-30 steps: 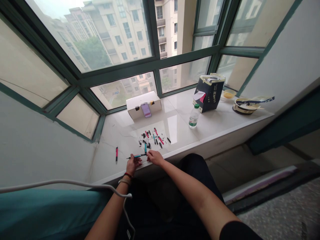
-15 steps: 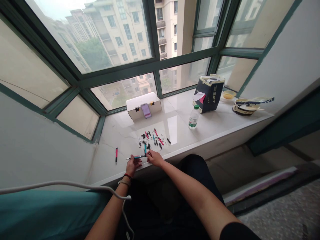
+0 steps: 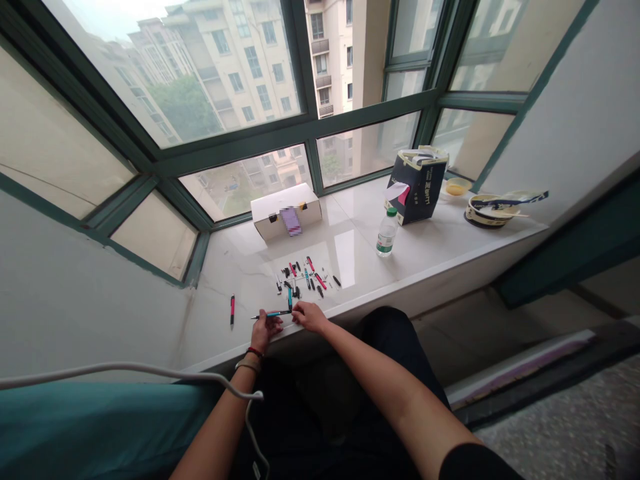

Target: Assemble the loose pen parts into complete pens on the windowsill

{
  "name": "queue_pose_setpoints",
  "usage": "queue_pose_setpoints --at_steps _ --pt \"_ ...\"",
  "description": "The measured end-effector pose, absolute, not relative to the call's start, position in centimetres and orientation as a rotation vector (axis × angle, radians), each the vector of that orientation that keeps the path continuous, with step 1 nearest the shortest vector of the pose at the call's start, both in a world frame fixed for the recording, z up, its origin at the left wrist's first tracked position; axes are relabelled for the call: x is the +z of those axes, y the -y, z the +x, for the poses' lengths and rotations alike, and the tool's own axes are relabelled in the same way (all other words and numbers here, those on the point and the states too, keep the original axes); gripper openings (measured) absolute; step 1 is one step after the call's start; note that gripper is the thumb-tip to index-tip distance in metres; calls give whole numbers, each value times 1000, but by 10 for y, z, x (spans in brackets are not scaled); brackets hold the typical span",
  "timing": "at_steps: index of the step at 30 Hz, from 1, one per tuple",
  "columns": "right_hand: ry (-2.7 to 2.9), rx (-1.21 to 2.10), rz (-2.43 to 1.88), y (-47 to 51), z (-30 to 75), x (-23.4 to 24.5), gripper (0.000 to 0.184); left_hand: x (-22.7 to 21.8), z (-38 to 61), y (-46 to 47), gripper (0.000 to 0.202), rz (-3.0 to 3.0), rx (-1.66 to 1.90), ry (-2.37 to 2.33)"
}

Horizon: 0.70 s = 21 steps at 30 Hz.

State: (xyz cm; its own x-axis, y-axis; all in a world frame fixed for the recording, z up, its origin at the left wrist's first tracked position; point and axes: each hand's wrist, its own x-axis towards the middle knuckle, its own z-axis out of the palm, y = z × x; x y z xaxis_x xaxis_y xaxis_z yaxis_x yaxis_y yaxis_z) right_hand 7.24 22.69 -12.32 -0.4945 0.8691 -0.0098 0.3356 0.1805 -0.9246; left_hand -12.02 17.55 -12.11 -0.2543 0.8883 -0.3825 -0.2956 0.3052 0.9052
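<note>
My left hand (image 3: 265,329) and my right hand (image 3: 309,315) both grip a thin teal pen (image 3: 273,314) lying level near the front edge of the pale stone sill (image 3: 430,257). The left fingers pinch its middle, the right fingers pinch its right end. Just beyond the hands lies a scatter of several small pen parts (image 3: 306,275) in pink, teal and black. A single pink pen (image 3: 233,309) lies apart to the left of my left hand.
A white cardboard box (image 3: 286,209) stands at the back of the sill by the window. A water bottle (image 3: 387,233), a dark paper bag (image 3: 417,185) and food bowls (image 3: 493,209) stand to the right. A white cable (image 3: 130,369) crosses my left forearm.
</note>
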Motion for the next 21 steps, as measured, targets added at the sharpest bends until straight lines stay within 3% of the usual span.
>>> queue_pose_setpoints --at_steps 11,16,21 --pt "2014 1211 -1227 -228 70 -120 36 -119 -118 -176 53 578 1265 -1396" --pt "1966 1263 -1173 -228 74 -118 12 -121 -120 -176 53 570 1280 -1387" --pt "1958 1269 -1151 -227 74 -120 8 -121 -120 -176 53 568 1282 -1380"
